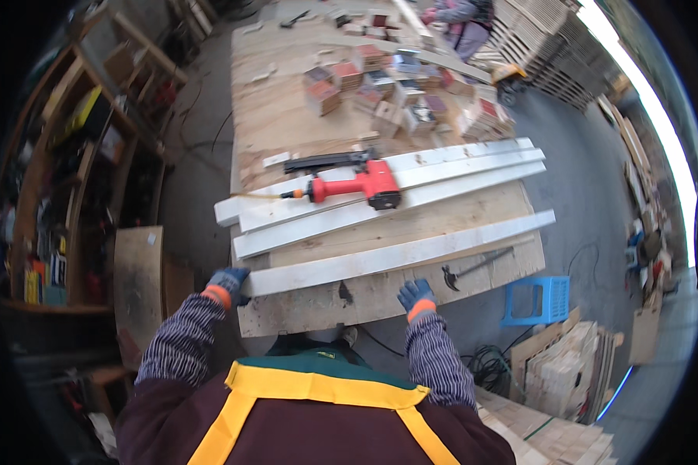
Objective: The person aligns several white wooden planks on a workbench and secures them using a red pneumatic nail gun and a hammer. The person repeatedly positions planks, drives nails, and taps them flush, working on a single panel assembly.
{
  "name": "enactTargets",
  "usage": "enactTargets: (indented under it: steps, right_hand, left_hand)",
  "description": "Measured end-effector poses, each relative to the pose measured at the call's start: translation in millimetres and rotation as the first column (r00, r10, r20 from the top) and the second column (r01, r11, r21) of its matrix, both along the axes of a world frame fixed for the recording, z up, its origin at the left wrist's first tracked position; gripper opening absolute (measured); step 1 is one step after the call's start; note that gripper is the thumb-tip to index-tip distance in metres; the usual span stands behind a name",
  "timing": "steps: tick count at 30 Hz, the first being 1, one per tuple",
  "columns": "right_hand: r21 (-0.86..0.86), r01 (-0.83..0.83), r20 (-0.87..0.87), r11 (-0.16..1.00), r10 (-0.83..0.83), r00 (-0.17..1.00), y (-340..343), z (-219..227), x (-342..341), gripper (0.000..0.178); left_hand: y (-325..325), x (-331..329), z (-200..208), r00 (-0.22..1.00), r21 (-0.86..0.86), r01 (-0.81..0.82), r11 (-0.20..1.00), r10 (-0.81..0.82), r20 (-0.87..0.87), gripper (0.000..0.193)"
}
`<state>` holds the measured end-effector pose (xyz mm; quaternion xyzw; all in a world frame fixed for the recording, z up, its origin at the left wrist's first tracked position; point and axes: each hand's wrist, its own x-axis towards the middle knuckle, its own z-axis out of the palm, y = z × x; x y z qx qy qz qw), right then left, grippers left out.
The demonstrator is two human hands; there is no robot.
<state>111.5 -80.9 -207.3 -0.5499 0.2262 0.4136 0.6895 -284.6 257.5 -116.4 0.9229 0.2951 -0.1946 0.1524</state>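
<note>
A long white wooden board (395, 256) lies slantwise near the front of the plywood table. My left hand (229, 285), in a blue-grey glove with an orange cuff, is closed around its left end. Over the table's near edge, my right hand (416, 296) has its gloved fingers apart and holds nothing; the board is a little beyond it. A claw hammer (451, 276) rests to the right of that hand. Farther back, several more white boards (465, 172) lie side by side, with a red and black nail gun (364, 186) on top of them.
Small wood block stacks (388, 116) crowd the far part of the table (267, 101). A blue plastic stool (537, 301) stands right of the table, near stacked timber (570, 364). Shelving (77, 178) lines the left. Another person (465, 23) is at the far end.
</note>
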Motion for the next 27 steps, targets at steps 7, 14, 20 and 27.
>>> enactTargets:
  steps: [7, 14, 20, 27]
  right_hand:
    - [-0.018, -0.234, -0.011, 0.972, 0.234, 0.972, 56.5, 64.2, -73.7, 0.057]
    - [0.107, -0.156, 0.088, 0.982, 0.147, 0.985, 255.5, 47.8, -28.5, 0.060]
    - [0.376, 0.227, -0.023, 0.898, -0.236, 0.972, 339.5, 14.0, -2.4, 0.057]
    - [0.158, 0.270, -0.035, 0.950, -0.267, 0.963, 375.2, -42.4, 30.9, 0.053]
  left_hand:
    - [32.1, 5.2, -65.8, 0.999, 0.001, -0.001, 1.000, 0.001, -0.049, 0.067]
    - [26.4, -6.6, -92.7, 0.995, -0.002, -0.088, 0.996, 0.088, 0.054, 0.065]
    - [21.2, -2.3, -84.3, 0.986, 0.001, -0.166, 0.986, 0.166, 0.030, 0.072]
    - [-2.8, -26.8, -69.3, 0.903, 0.085, -0.421, 0.903, 0.408, 0.136, 0.095]
